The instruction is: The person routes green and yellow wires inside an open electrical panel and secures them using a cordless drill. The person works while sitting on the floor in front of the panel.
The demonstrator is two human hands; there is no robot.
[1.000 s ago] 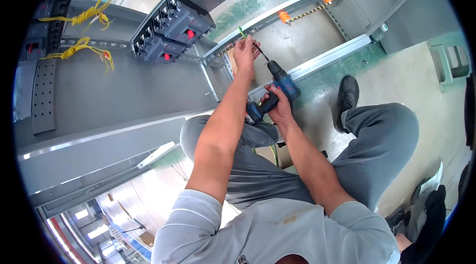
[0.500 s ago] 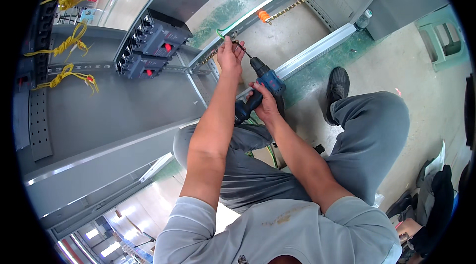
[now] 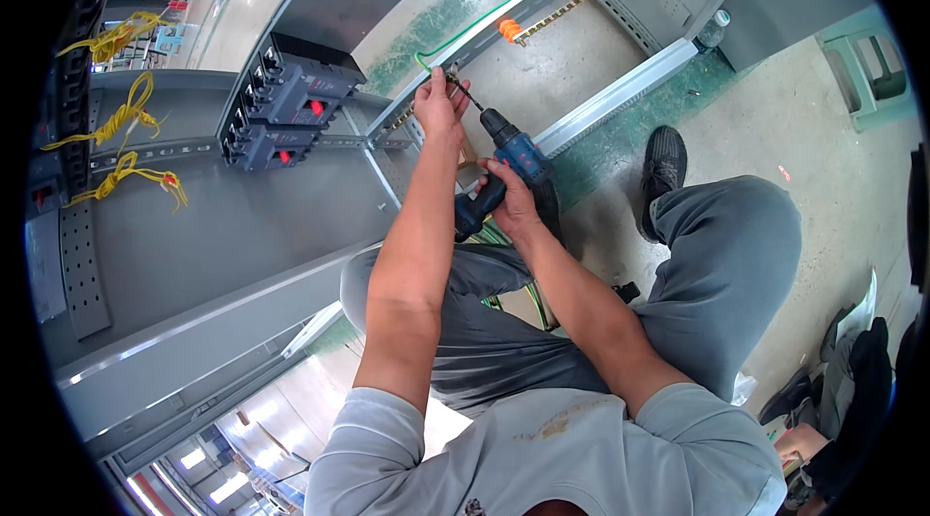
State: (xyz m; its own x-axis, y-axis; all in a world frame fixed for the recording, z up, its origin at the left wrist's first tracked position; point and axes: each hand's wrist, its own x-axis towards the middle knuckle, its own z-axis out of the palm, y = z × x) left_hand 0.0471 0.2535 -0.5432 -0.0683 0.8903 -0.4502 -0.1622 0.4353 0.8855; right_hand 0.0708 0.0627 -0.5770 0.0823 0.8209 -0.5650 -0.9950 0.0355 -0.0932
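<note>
Your right hand (image 3: 511, 201) has a closed grip on the handle of the blue cordless drill (image 3: 504, 167); it looks hefty and rigid, so hold it there. Farther out, your left hand (image 3: 438, 107) pinches the bit tip at the cabinet rail (image 3: 504, 12).

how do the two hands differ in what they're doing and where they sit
The right hand is wrapped round the grip of the blue drill; the left hand pinches at the bit's tip against the metal rail. The left hand sits farther out, at the cabinet frame; the right hand is nearer the body, above the knees. The left arm is stretched nearly straight; the right is bent. Both are bare and work the same drill.
</note>
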